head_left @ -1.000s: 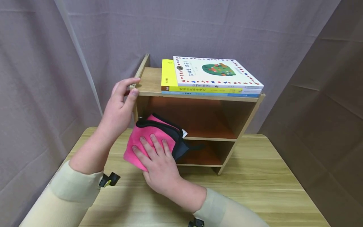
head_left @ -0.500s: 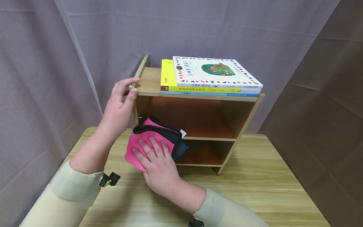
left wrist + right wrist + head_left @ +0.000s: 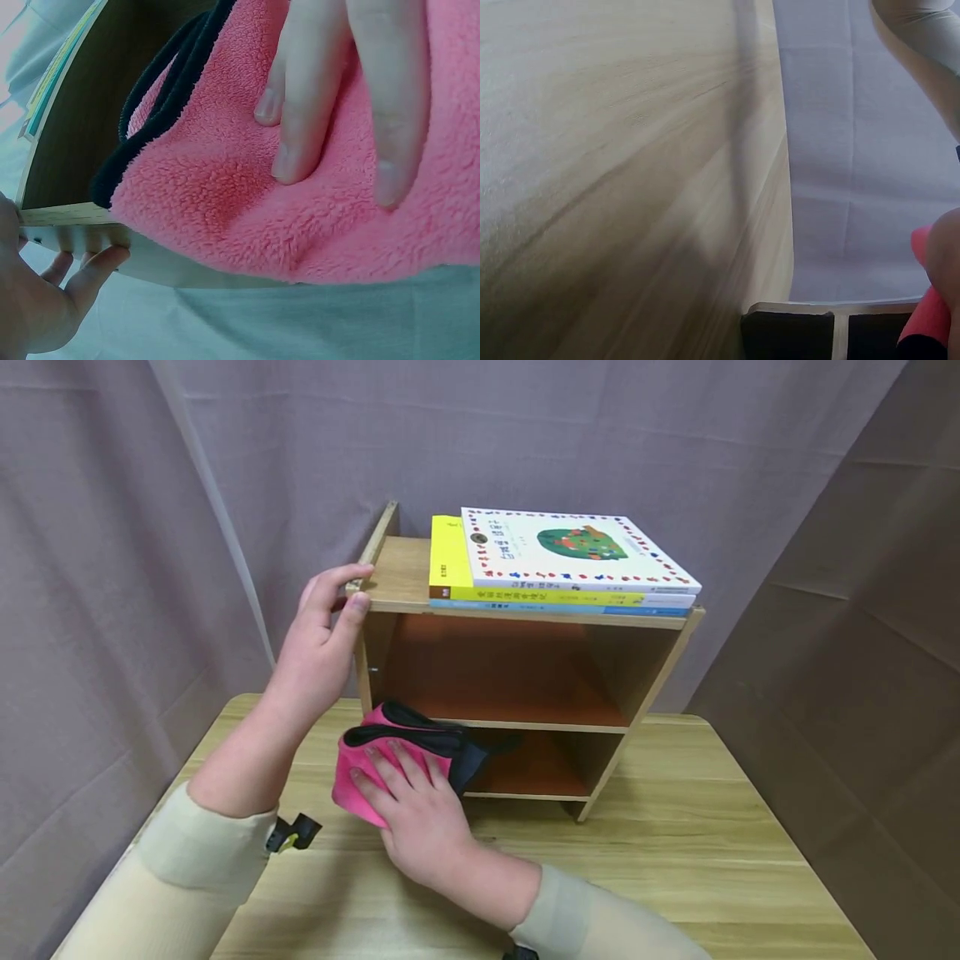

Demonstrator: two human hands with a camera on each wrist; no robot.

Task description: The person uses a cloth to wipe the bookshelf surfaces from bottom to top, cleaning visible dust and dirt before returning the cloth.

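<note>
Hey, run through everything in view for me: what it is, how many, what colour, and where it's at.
Table: one, pale wood-grain, lower part of the head view
Shelf unit: one, light wood with reddish-brown inside, on the table
Books: three, white over yellow over blue, stacked on the shelf unit
Cloth: one, pink with black edging, at the shelf unit's left front
Drapes: count unclear, greyish purple and brown, around the table
Wrist devices: two, black, beside the sleeves
Sleeves: two, pale, bottom
Left hand: one, bare, gripping the shelf unit's upper left corner
Right hand: one, bare, spread on the cloth
</note>
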